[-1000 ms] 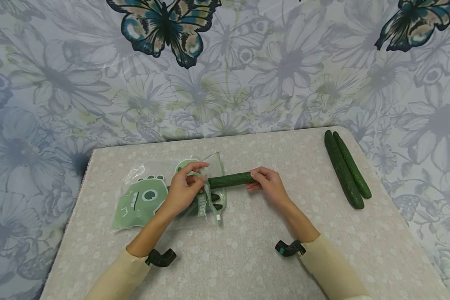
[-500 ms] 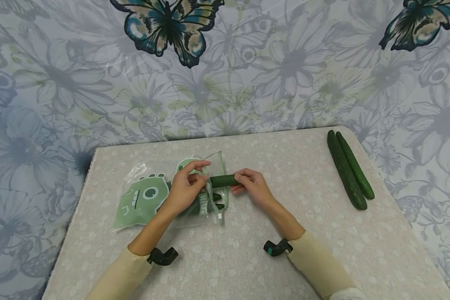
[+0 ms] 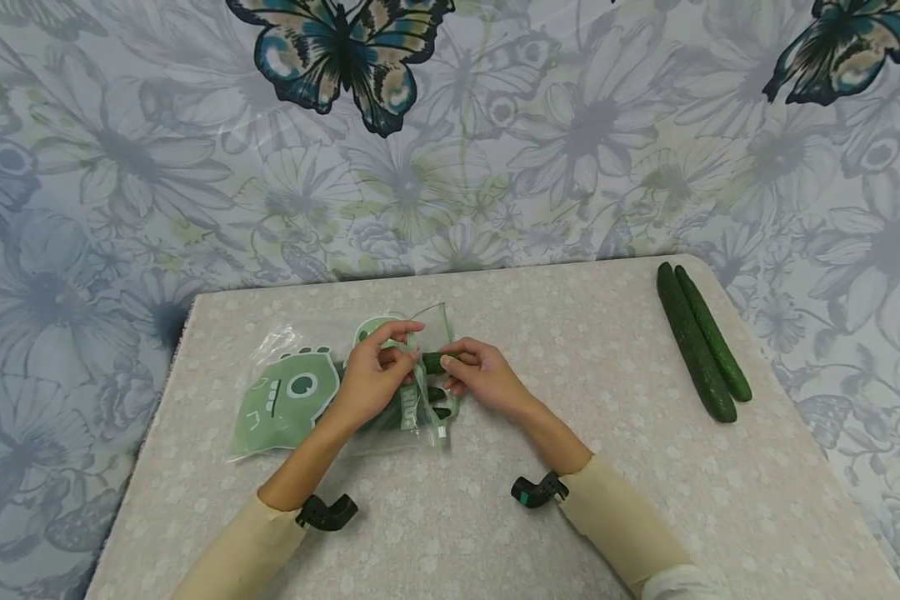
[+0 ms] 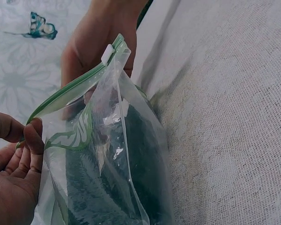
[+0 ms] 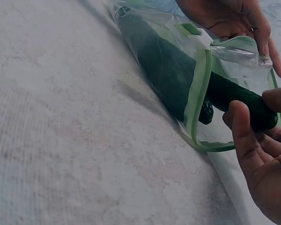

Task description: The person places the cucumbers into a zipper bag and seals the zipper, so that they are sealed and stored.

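Note:
A clear zip bag (image 3: 292, 408) with a green cartoon print lies left of centre on the table, its mouth facing right. My left hand (image 3: 371, 375) pinches the upper edge of the mouth between thumb and fingers. In the right wrist view, my right hand (image 5: 267, 159) grips the end of a cucumber (image 5: 243, 103), most of whose length is inside the bag. Other cucumbers (image 5: 164, 70) lie within the bag below it, near the mouth. A white slider (image 4: 107, 55) sits at one end of the green zip in the left wrist view.
Two more cucumbers (image 3: 693, 346) lie side by side at the table's right. A pale patterned cloth covers the table (image 3: 480, 517), whose back edge meets a floral wall hanging (image 3: 495, 167) with butterflies.
My right hand has moved left, sliding the cucumber deeper into the bag, so only a short end sticks out. My left hand keeps its pinch on the bag's edge.

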{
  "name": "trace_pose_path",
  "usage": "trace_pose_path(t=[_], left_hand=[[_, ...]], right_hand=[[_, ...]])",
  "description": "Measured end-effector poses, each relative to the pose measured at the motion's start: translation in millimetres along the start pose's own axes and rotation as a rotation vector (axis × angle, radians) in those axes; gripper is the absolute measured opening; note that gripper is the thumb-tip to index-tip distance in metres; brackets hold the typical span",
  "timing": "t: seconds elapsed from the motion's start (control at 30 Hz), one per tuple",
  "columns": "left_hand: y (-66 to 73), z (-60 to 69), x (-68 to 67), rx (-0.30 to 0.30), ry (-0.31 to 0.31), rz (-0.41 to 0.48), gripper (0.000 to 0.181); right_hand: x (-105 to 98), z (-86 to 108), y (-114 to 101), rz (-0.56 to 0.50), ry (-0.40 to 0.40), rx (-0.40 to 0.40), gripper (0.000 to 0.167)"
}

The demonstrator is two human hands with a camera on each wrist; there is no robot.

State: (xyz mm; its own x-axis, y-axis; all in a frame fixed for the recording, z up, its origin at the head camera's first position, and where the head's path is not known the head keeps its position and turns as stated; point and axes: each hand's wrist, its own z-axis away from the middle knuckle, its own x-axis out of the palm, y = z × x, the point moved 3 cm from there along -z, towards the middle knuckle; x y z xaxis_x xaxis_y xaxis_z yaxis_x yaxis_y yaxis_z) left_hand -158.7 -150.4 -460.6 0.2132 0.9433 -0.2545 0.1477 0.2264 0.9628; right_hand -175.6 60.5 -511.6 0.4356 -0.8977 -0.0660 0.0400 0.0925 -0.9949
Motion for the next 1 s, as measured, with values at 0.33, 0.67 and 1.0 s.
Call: trace_pose_path(t=[0.33,0.67,1.0], left_hand=[[-1.1,-2.0,0.3,-0.005,0.001,-0.005,0.041],[-0.9,-3.3,1.2,0.005,-0.008,-0.014,0.039],[-2.1,-2.7,1.5,0.005,0.000,-0.006,0.040]], right_hand=[[-6,2.5,-4,0.359,0.166,-0.049,0.024],[3,-1.5,-10,0.390,0.086,-0.065,0.029],[17,-10.1,-9,0.403,0.087,-0.087,0.015]])
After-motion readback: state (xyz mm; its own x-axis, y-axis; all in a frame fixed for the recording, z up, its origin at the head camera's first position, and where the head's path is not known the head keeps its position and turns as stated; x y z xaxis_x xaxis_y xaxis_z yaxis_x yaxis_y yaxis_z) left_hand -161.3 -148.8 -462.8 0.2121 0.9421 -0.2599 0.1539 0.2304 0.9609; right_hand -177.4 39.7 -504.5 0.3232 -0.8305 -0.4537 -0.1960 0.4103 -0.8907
